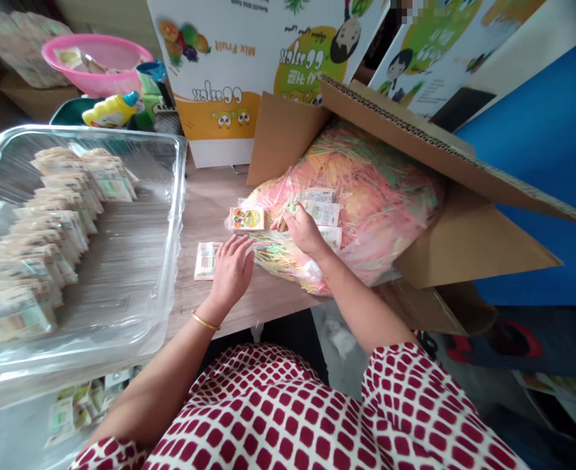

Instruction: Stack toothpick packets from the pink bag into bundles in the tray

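My left hand (231,267) lies on the wooden table (209,196) with fingers stretched out, its fingertips by a small flat packet (206,260) of coloured sticks. My right hand (303,230) is closed in a pinch on a few thin coloured sticks at the mouth of a big clear bag (366,189) full of pink, green and yellow sticks. A small printed packet (246,219) lies between the hands, and more small packets (323,210) rest on the bag.
The bag sits in an open cardboard box (464,222) tipped on its side. A clear plastic tray (170,215) at left holds rows of filled packets. Behind are printed cartons (248,59), a pink bowl (96,62) and a yellow bottle (109,111).
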Demonstrator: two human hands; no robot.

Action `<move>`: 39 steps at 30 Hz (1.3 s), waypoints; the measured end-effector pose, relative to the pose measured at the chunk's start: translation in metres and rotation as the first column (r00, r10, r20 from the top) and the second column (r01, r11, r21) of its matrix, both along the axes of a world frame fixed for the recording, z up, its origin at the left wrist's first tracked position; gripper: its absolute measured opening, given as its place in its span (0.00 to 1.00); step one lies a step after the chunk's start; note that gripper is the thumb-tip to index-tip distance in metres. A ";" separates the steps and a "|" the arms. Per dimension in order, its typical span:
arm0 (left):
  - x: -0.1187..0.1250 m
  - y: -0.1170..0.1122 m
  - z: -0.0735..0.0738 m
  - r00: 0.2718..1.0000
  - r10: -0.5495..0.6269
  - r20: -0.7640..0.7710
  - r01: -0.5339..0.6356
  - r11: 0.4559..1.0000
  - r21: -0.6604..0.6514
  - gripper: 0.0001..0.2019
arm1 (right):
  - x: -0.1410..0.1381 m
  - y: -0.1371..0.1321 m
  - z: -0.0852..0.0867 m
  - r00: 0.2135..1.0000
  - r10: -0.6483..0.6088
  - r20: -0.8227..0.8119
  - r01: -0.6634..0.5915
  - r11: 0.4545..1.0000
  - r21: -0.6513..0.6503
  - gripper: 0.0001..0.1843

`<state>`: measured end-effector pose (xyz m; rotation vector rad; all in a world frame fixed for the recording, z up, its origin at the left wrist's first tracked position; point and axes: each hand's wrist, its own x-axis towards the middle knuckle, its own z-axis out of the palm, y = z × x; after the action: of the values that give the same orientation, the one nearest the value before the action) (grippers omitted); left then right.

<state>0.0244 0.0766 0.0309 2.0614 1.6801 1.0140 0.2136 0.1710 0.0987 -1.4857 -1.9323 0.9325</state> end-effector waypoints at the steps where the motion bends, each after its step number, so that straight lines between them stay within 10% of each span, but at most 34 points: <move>1: 0.000 0.001 0.003 0.998 -0.003 0.063 0.002 1.000 0.006 0.18 | -0.001 0.001 0.002 0.995 -0.021 -0.100 0.015 0.998 -0.059 0.19; 11: 0.009 -0.013 0.002 0.931 -0.034 0.364 0.080 0.991 -0.110 0.15 | -0.001 -0.011 0.011 0.862 -0.151 -0.484 -0.020 0.943 -0.331 0.15; 15: 0.001 -0.022 -0.013 0.938 -0.020 0.345 0.079 0.985 -0.157 0.15 | 0.047 0.005 0.029 0.925 -0.225 -0.306 0.186 0.971 -0.152 0.20; 20: -0.001 -0.030 -0.022 0.934 0.008 0.358 0.072 0.976 -0.208 0.16 | 0.107 0.024 0.043 0.835 -0.509 0.208 0.464 0.855 0.231 0.15; 27: 0.002 -0.033 -0.019 0.943 0.008 0.332 0.064 0.976 -0.206 0.16 | 0.108 0.014 0.025 0.714 -0.416 0.564 0.415 0.899 0.137 0.16; 34: -0.008 -0.034 -0.013 0.945 0.048 0.323 0.027 0.975 -0.223 0.16 | 0.118 0.006 0.047 0.605 -0.541 0.584 0.366 0.841 0.399 0.19; 39: -0.009 -0.033 0.018 0.881 0.102 0.462 -0.028 0.986 -0.163 0.22 | 0.090 -0.023 0.064 0.864 -0.272 0.424 0.140 0.938 0.318 0.16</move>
<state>0.0157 0.0440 0.0489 1.5108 1.5191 1.2430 0.3037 0.1480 0.1630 -1.8136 -2.0565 0.1984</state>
